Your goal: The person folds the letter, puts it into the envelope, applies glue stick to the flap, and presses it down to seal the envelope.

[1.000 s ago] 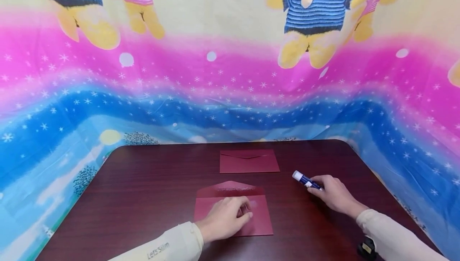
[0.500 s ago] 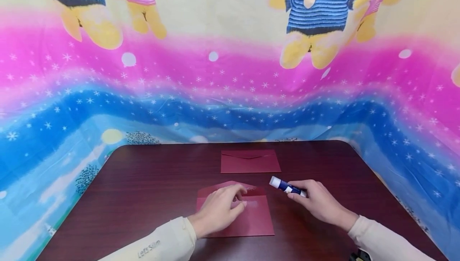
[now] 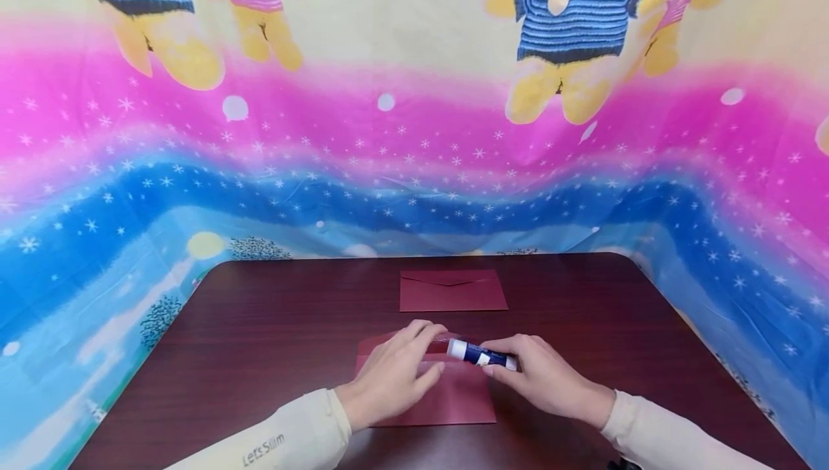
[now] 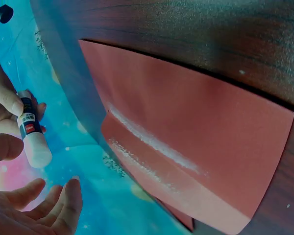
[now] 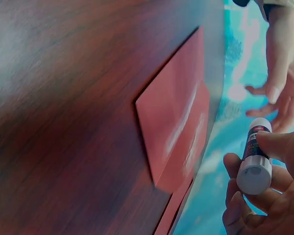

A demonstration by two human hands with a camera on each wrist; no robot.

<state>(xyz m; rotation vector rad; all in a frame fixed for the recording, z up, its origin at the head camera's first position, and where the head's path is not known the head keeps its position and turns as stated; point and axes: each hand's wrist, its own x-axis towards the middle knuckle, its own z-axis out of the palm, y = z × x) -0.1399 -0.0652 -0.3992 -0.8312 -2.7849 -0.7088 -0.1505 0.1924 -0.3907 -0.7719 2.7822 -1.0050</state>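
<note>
My right hand (image 3: 550,380) grips a capped glue stick (image 3: 476,355) with a blue label, its white cap toward my left hand (image 3: 391,376). That left hand hovers over a dark red envelope (image 3: 463,401), its fingers loosely spread around the cap end but apart from it in the left wrist view. The envelope lies with its flap unfolded away from me. White glue streaks (image 4: 157,144) run along the body below the fold, with a fainter line on the flap (image 4: 142,164). In the head view my left hand covers much of the flap and the envelope's left side.
A second dark red envelope (image 3: 453,295), flap folded down, lies farther back on the brown wooden table (image 3: 278,326). A printed cloth (image 3: 388,132) with bears and snowflakes hangs behind and beside the table.
My right hand has brought the glue stick leftward from the table's right side to over the envelope. My left hand has shifted slightly away from me, and its fingers have spread.
</note>
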